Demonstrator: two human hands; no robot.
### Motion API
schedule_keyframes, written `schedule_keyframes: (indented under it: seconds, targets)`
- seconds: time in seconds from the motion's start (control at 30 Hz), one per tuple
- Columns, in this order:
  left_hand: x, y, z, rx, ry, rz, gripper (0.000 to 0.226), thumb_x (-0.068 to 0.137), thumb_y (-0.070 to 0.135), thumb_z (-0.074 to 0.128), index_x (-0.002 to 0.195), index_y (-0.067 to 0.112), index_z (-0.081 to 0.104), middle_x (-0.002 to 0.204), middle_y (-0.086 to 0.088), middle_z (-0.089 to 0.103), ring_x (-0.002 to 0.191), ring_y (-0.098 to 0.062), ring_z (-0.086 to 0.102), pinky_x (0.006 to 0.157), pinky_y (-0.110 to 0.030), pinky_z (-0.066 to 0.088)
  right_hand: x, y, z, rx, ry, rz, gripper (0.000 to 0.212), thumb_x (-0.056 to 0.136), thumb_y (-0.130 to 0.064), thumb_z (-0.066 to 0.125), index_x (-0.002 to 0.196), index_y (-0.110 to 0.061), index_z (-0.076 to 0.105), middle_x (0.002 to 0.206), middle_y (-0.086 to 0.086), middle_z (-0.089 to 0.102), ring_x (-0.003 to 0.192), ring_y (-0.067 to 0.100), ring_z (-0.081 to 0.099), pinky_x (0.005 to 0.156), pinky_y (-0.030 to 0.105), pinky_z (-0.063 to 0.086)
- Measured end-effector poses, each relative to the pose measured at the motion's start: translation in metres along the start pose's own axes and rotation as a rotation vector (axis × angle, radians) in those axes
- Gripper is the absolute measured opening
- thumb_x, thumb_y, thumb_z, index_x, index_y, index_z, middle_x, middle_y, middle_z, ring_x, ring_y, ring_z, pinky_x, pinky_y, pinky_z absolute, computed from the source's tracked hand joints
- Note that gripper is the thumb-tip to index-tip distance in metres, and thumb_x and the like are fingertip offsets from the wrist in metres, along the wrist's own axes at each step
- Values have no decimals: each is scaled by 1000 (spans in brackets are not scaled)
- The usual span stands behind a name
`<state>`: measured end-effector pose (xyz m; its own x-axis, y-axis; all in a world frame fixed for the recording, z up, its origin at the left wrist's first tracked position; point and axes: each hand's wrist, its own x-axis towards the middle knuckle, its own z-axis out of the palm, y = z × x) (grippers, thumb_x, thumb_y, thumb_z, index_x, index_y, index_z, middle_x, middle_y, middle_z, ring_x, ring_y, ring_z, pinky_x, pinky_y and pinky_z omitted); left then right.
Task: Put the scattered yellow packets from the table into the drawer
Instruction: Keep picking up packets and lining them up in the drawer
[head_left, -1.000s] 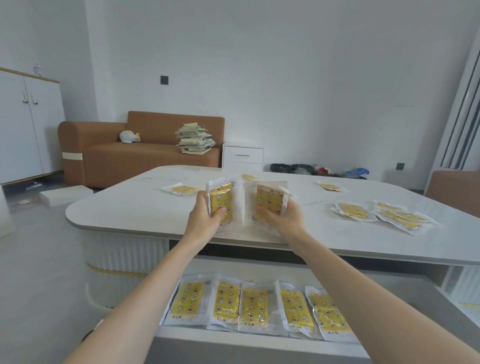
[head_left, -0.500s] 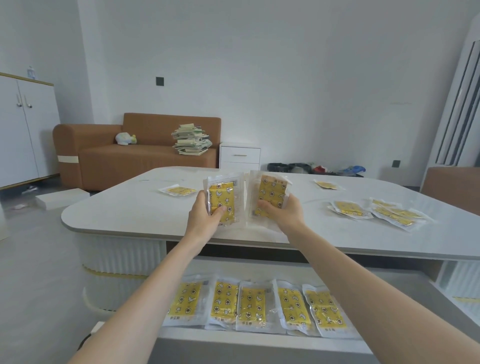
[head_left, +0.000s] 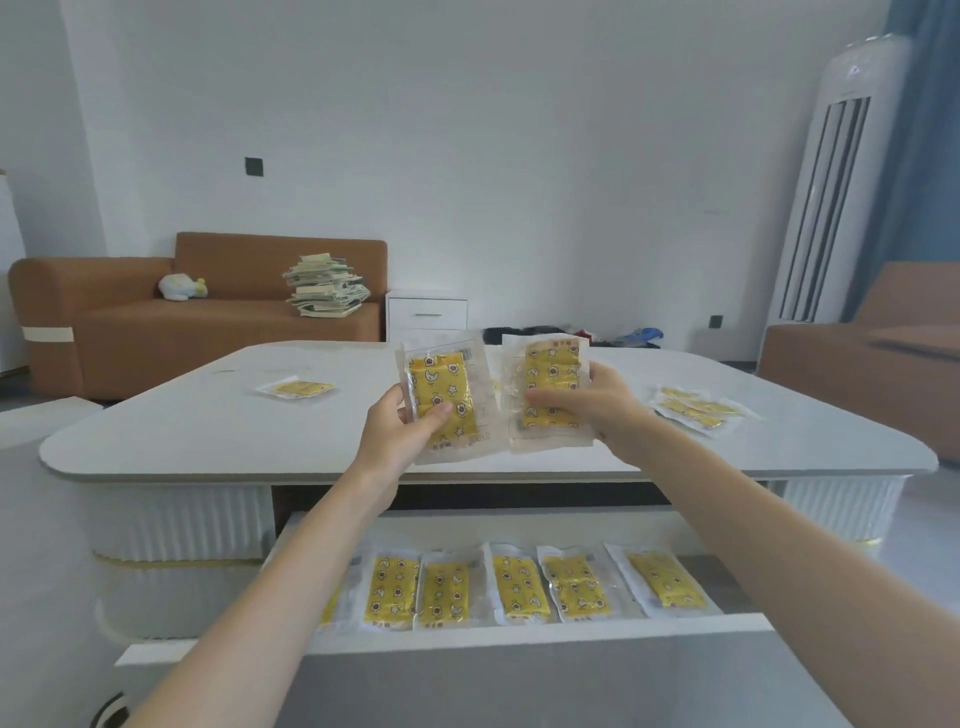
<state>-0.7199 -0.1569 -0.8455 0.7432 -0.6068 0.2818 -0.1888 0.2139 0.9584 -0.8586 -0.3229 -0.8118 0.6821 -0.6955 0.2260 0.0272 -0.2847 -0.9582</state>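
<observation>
One packet in left hand grip, second packet in right hand; forearm obscures drawer's leftmost packet

We are in the living room of a home. We see a brown sofa against the white wall, with a soft toy on its seat and a leaning stack of books at its other end. Just beside the sofa stands a small white cabinet, and near it a heap of things lies on the floor along the wall; we cannot tell what they are. On the right a tall floor-standing air conditioner stands before a blue curtain, with a second brown seat near its foot. In the middle is a low white table with rounded corners and fluted sides.
</observation>
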Motion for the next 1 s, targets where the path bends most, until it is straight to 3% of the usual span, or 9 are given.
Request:
schedule_keyframes:
  seconds: [0.13, 0.27, 0.37, 0.47, 0.53, 0.67, 0.8, 0.93, 1.0]
  targets:
    - [-10, -5, 19, -5, -89, -72, 17, 88, 13, 65, 102, 22, 61, 109, -4, 70, 101, -20, 66, 94, -42, 51, -17, 11, -29, -48, -35, 153, 71, 53, -16, 92, 117, -10, 60, 107, 9, 71, 95, 26, 70, 87, 43, 56]
    - [-19, -9, 42, 25, -198, -106, 17, 87, 10, 65, 97, 24, 59, 105, -3, 69, 104, -22, 65, 94, -39, 50, -36, 21, -59, -83, -181, 307, 32, 74, -3, 77, 103, -10, 66, 104, 11, 72, 90, 25, 70, 78, 36, 59]
    - [-24, -13, 60, 125, -281, -123, 20, 86, 13, 67, 102, 19, 58, 102, 0, 67, 104, -20, 62, 94, -34, 48, -47, 34, -80, -163, -253, 397, 35, 78, -5, 75, 111, -7, 65, 106, 10, 72, 85, 21, 71, 70, 27, 59]
    - [-28, -21, 77, 195, -368, -190, 20, 84, 14, 70, 98, 21, 58, 108, -4, 67, 103, -19, 63, 100, -38, 46, -53, 50, -98, -237, -282, 504, 27, 80, -5, 73, 106, -9, 65, 98, 6, 73, 76, 15, 72, 62, 24, 57]
    - [-30, -27, 88, 219, -415, -252, 23, 82, 14, 72, 100, 19, 58, 107, -6, 69, 102, -20, 65, 100, -41, 47, -55, 60, -110, -255, -305, 588, 29, 80, -8, 73, 107, -11, 64, 99, 6, 73, 80, 17, 72, 66, 27, 58]
    - [-33, -40, 110, 288, -517, -363, 30, 81, 11, 72, 107, 11, 59, 104, -9, 70, 96, -22, 68, 91, -43, 53, -55, 76, -130, -347, -305, 710, 44, 78, -14, 77, 120, -10, 61, 113, 8, 70, 103, 24, 68, 94, 39, 52]
    - [-33, -50, 130, 342, -590, -451, 29, 82, 9, 71, 110, 7, 62, 102, -9, 72, 92, -22, 70, 81, -38, 57, -52, 87, -144, -398, -254, 812, 51, 76, -11, 78, 123, -10, 58, 114, 11, 69, 105, 27, 67, 97, 42, 50]
    - [-29, -59, 149, 377, -629, -532, 28, 82, 8, 71, 109, 4, 65, 105, -12, 71, 97, -26, 69, 85, -42, 56, -44, 103, -149, -588, -92, 820, 65, 73, -15, 79, 131, -10, 50, 126, 10, 59, 110, 29, 61, 98, 41, 49]
    - [-26, -62, 158, 410, -658, -567, 27, 81, 9, 72, 107, 4, 66, 103, -12, 72, 95, -26, 69, 87, -43, 55, -41, 106, -150, -748, -51, 784, 62, 79, -19, 74, 133, -8, 46, 130, 10, 53, 109, 26, 56, 98, 35, 47]
